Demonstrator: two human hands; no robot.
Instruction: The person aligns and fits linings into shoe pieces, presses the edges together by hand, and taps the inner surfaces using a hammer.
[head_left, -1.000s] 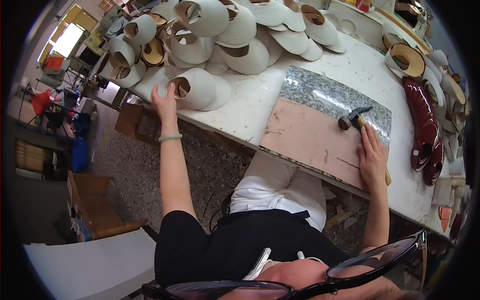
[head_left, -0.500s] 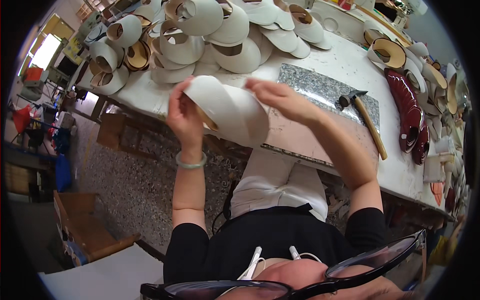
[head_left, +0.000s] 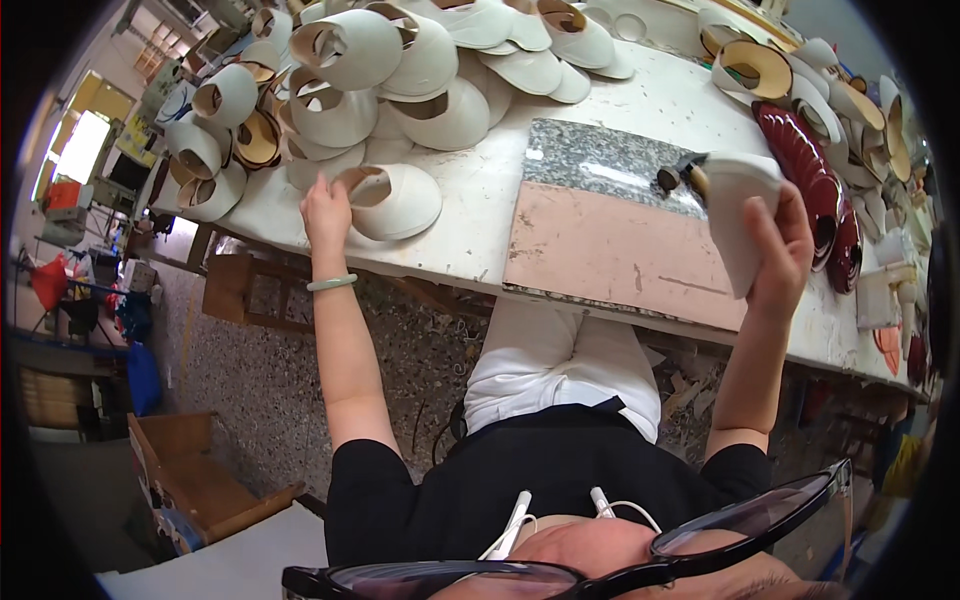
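Note:
My right hand (head_left: 778,245) holds a white curved shoe upper (head_left: 738,215) above the right end of the pink and grey stone slab (head_left: 605,245). A hammer head (head_left: 672,177) shows just behind that piece on the slab. My left hand (head_left: 326,212) reaches out to the left and touches another white upper (head_left: 392,200) lying at the front of a big heap of white uppers (head_left: 400,70). A pale green bangle sits on my left wrist.
The white worktable (head_left: 470,210) runs across the view. Dark red glossy shoe pieces (head_left: 810,175) and more tan-lined uppers (head_left: 750,65) lie at the right. A wooden crate (head_left: 200,480) stands on the speckled floor at lower left.
Both hands held one white upper in front of me; now my right hand has carried it right over the slab, and my left hand has gone back to the heap.

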